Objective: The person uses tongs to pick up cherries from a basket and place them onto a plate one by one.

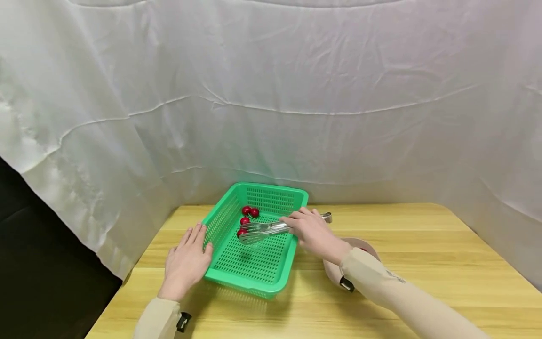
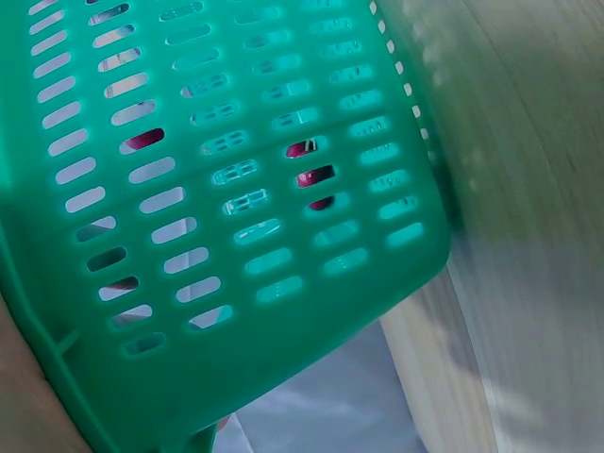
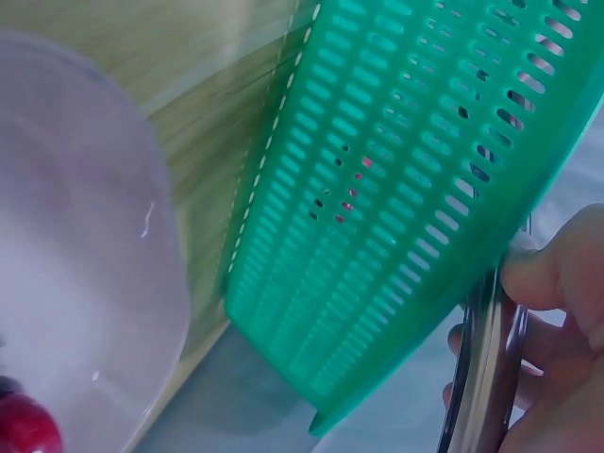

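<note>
A green perforated plastic basket (image 1: 271, 282) stands on the table with several dark red cherries (image 1: 245, 220) in its left and far part. My left hand (image 1: 187, 259) rests against the basket's left rim, fingers extended. Metal tongs (image 1: 277, 227) are gripped in my right hand (image 1: 315, 238), which is above the basket's right rim. The tong heads (image 1: 254, 238) reach inside, over the nearest cherry; whether they touch it I cannot tell. In the right wrist view the thumb and fingers curl round the tongs (image 3: 486, 377). Through the basket's slots (image 2: 314, 176), the left wrist view shows bits of red.
A pale pinkish bowl (image 1: 332, 273) sits right of the basket, partly under my right forearm. A red cherry (image 3: 28, 425) lies in it. The wooden table (image 1: 444, 263) ends at a white cloth backdrop (image 1: 296, 117). Dark wrist straps (image 1: 184, 322) show at both sleeves.
</note>
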The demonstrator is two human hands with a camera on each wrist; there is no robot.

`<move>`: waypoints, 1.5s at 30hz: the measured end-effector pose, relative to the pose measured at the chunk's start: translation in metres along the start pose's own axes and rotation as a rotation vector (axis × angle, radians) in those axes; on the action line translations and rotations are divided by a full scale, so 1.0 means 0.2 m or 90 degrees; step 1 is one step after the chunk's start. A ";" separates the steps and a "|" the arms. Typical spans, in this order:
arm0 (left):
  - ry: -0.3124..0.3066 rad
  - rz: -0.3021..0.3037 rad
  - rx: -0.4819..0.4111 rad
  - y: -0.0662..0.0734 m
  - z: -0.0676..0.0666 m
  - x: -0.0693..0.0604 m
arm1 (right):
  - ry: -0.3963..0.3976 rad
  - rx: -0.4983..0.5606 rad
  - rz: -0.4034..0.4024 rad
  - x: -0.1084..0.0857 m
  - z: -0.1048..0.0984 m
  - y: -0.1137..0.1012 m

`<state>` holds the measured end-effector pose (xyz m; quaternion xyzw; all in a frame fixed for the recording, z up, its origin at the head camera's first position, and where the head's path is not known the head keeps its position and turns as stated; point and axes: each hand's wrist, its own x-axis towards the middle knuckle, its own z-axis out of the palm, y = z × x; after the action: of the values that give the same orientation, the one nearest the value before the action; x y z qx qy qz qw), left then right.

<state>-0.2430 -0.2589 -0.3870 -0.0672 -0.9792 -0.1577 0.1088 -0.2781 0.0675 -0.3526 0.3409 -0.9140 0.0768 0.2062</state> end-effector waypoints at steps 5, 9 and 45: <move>0.002 0.000 -0.004 -0.01 0.01 0.01 | 0.031 0.019 0.015 -0.07 -0.03 0.03; 0.000 0.000 -0.003 -0.01 0.01 0.00 | 0.056 0.034 0.031 -0.13 -0.06 0.05; -0.008 0.002 -0.005 -0.01 -0.03 0.00 | 0.159 -0.057 0.111 -0.77 -0.26 0.29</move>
<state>-0.2426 -0.2622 -0.3827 -0.0699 -0.9792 -0.1607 0.1024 -0.1939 0.2170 -0.3708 0.2383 -0.9100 0.0952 0.3258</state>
